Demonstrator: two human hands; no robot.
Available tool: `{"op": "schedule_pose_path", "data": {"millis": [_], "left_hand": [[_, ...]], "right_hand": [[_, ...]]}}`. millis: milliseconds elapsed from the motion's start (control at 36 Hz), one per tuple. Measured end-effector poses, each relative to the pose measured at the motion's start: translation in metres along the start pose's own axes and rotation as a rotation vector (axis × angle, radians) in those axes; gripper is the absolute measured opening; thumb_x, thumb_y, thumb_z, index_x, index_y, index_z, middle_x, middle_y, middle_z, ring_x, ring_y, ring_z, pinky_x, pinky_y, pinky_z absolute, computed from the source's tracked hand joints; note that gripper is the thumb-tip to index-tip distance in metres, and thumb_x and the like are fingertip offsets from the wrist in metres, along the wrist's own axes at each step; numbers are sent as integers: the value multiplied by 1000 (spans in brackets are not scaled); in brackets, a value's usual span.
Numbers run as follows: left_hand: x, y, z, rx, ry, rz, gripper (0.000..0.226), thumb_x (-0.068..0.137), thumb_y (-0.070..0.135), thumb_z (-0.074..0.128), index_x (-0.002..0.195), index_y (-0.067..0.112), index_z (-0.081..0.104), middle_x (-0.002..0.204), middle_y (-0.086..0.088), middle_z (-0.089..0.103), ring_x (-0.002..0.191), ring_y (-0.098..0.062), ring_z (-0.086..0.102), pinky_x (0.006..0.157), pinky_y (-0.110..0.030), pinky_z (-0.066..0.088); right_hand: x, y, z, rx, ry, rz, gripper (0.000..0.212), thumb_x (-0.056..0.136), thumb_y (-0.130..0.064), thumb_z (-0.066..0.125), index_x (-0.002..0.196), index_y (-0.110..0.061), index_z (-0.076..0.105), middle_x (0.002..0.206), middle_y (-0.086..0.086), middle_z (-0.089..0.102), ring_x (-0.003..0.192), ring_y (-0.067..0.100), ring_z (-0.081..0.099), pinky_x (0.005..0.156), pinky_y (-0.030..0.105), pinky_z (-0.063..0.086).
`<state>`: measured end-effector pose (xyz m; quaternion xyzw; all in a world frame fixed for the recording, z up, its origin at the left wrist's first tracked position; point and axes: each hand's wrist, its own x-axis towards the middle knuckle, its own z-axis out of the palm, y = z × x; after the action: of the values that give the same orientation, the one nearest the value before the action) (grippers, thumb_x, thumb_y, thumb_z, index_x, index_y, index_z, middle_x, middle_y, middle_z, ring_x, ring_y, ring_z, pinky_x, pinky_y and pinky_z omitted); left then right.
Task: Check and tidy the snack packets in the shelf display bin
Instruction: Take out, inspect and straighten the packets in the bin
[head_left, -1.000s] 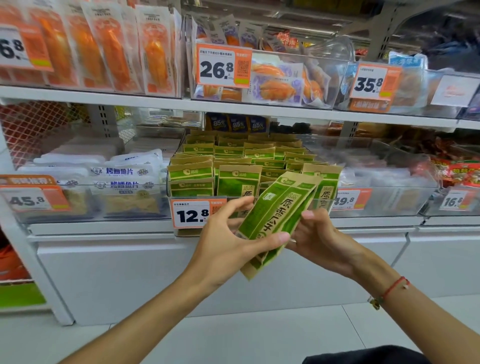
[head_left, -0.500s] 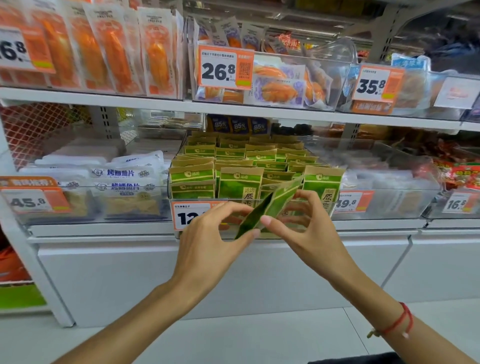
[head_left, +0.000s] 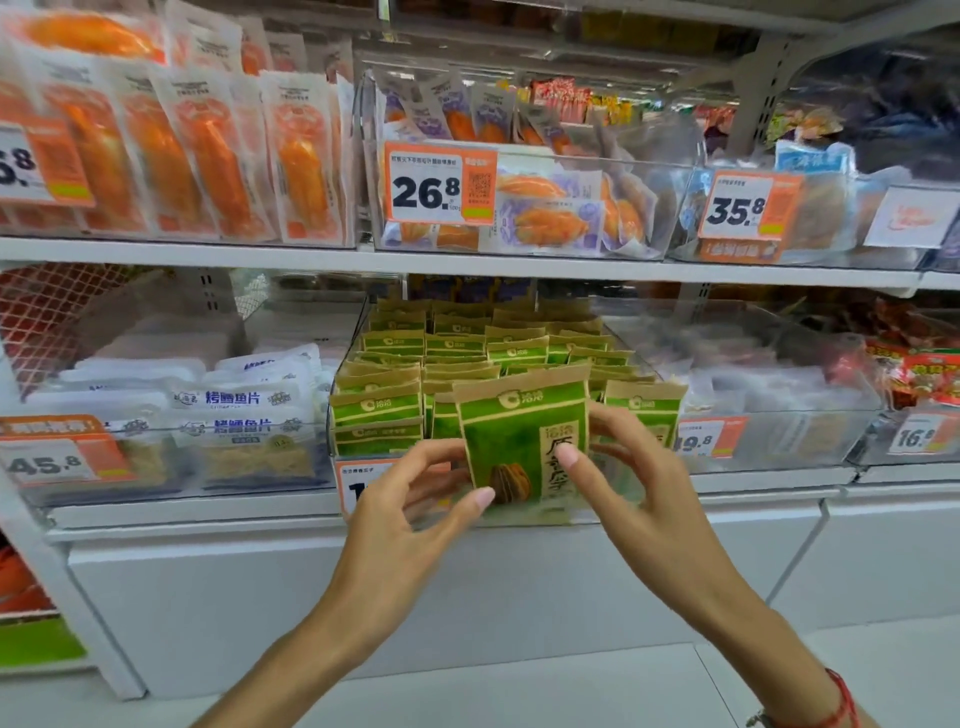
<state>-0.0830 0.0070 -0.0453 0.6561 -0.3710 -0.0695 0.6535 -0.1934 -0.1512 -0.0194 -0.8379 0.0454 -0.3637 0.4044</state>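
We hold one green snack packet (head_left: 524, 441) upright, printed face toward us, directly in front of the clear display bin (head_left: 670, 387) on the lower shelf (head_left: 208, 512). Our left hand (head_left: 410, 499) sits at the packet's 7 o'clock: the thumb presses the lower front face, and the curled fingers reach behind the left edge. Our right hand (head_left: 634, 483) sits at 4 o'clock: the thumb lies on the front face near the printed characters, with the fingers curled round the right edge. Both hands therefore pinch the packet.

The bin holds rows of matching green packets (head_left: 395, 410) standing on end, running back toward 12 o'clock. An orange price tag (head_left: 358, 486) on the bin front is partly covered by the left hand.

At 9 o'clock from the bin, white fish-slice packs (head_left: 234, 410) fill a neighbouring bin. At 12 o'clock, on the upper shelf, a tag reading 26.8 (head_left: 439, 184) fronts another clear bin.
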Motion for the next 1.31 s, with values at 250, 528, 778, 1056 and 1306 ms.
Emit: {"op": "schedule_pose_path", "data": {"millis": [250, 528, 778, 1056, 1306], "left_hand": [[66, 54, -6, -64, -61, 158, 32, 76, 18, 73, 106, 26, 65, 106, 15, 73, 102, -4, 68, 89, -16, 52], [153, 56, -7, 94, -68, 158, 30, 88, 11, 70, 103, 36, 62, 99, 23, 68, 91, 7, 66, 76, -6, 49], [185, 32, -14, 180, -97, 133, 32, 85, 12, 73, 100, 40, 66, 92, 27, 71, 89, 3, 68, 78, -11, 52], [196, 35, -17, 423, -133, 222, 20, 84, 26, 74, 88, 44, 67, 84, 28, 71, 85, 10, 66, 83, -11, 50], [191, 30, -12, 776, -163, 417, 26, 83, 33, 75, 108, 28, 74, 95, 15, 74, 87, -1, 67, 84, -32, 55]], "right_hand": [[64, -26, -27, -96, 122, -259, 32, 92, -34, 53, 119, -18, 60, 112, -10, 65, 106, 13, 61, 88, 20, 47], [146, 11, -40, -306, 25, -209, 20, 95, -32, 59, 114, -32, 56, 105, -13, 63, 98, 0, 56, 84, 23, 48], [163, 38, -37, -321, -97, -118, 28, 91, -41, 56, 115, -26, 59, 105, -15, 66, 96, 4, 60, 82, 38, 52], [174, 45, -43, -416, -146, -100, 43, 85, -56, 53, 112, -24, 63, 98, -15, 70, 90, 2, 65, 77, 39, 56], [166, 51, -45, -635, -206, -59, 33, 79, -56, 63, 93, -26, 58, 93, -12, 72, 89, 15, 68, 72, 42, 56]]}}
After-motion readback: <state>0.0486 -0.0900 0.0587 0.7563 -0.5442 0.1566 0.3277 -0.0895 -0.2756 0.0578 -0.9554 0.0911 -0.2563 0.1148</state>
